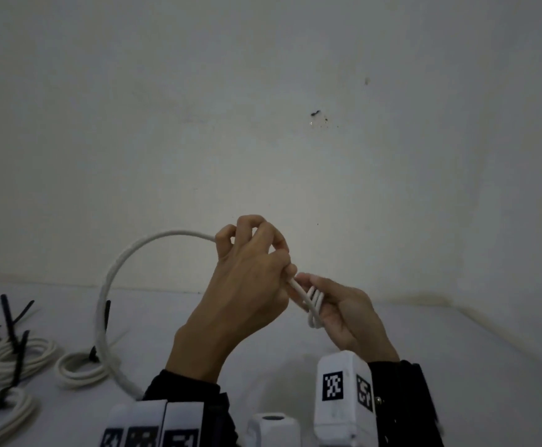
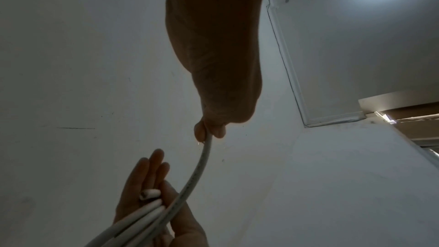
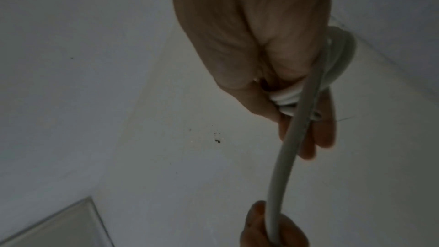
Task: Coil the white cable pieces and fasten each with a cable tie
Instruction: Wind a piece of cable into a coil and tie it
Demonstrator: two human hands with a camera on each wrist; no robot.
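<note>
A long white cable [image 1: 124, 253] arcs up from the table on the left and over into my left hand [image 1: 280, 269], which grips it; in the left wrist view my left hand [image 2: 209, 131] pinches that cable [image 2: 197, 172] at the fingertips. From there the strand runs down to a small coil [image 1: 314, 304] of a few loops that my right hand [image 1: 327, 306] holds between thumb and fingers. The right wrist view shows the coil [image 3: 285, 99] wrapped in my right hand [image 3: 306, 125]. The cable's cut end [image 2: 149, 193] lies against the right fingers [image 2: 142, 176]. Both hands are raised above the table.
On the white table [image 1: 424, 350] at the left lie several finished coils [image 1: 79, 366] bound with black cable ties [image 1: 95, 353]. Loose black ties [image 1: 8, 314] lie behind them. A plain wall [image 1: 295, 124] stands close behind the table.
</note>
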